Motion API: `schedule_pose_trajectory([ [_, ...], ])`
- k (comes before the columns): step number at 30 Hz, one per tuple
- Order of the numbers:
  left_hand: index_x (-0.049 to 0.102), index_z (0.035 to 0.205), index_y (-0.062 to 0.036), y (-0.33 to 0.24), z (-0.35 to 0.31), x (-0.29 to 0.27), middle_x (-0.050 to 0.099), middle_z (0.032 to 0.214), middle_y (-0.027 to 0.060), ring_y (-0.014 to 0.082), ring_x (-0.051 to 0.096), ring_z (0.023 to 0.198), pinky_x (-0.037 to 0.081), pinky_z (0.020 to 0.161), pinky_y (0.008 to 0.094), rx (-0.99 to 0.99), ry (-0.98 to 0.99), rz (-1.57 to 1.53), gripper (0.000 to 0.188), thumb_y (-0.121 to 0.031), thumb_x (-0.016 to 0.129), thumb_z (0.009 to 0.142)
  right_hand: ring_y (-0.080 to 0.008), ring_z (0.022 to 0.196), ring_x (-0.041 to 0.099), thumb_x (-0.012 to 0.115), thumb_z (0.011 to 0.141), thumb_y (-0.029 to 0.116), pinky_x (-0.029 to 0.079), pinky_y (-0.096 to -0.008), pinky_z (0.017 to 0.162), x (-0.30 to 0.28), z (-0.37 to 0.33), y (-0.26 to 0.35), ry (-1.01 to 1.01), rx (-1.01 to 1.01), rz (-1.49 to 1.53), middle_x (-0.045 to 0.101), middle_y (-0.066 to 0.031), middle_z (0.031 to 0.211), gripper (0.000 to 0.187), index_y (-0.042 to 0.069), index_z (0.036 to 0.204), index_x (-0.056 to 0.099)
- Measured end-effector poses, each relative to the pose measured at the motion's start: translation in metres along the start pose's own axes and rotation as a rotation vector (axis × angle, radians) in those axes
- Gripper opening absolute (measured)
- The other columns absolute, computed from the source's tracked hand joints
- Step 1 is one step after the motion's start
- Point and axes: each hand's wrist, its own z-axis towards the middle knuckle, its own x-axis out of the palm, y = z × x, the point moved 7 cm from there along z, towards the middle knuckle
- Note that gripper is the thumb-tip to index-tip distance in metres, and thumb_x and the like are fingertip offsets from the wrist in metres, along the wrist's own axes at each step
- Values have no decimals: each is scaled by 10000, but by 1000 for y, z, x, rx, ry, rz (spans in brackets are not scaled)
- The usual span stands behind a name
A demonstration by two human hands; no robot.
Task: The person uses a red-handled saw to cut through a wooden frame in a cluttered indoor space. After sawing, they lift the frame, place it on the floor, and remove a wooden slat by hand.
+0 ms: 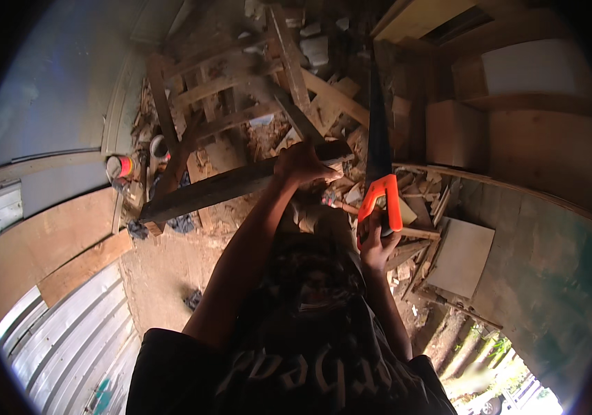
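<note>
A dark wooden beam (216,187) runs across the middle, resting toward its left end on a wooden frame (192,124). My left hand (301,166) is closed over the beam near its right end, the thumb stretched to the right. In my right hand (377,243) is a handsaw (379,138), its orange handle (391,200) wrapped by my fingers. The dark blade points away from me, just right of the beam's end; whether it touches the wood, I cannot tell.
Wood scraps and offcuts (337,104) litter the floor around the frame. Paint cans (120,167) stand at the left. Wooden cabinets (458,131) fill the right side, above a pale flat board (463,257). Corrugated metal sheeting (68,346) lies lower left.
</note>
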Motion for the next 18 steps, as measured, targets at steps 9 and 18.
schedule_pose_trajectory([
  [9,671,1197,-85,10,121,-128,681,1180,190,297,651,1101,494,972,392,223,30,-147,845,-589,884,554,-71,518,422,582,984,120,344,-242,474,-2,21,-5,27,2,-101,491,13,684,87,48,1009,539],
  [18,543,1320,40,-8,86,-123,588,1341,184,310,525,1298,387,1111,391,-84,180,212,1051,-745,746,650,-53,526,445,607,993,189,350,-226,469,-36,4,-28,-29,85,-244,497,28,672,155,50,995,539],
])
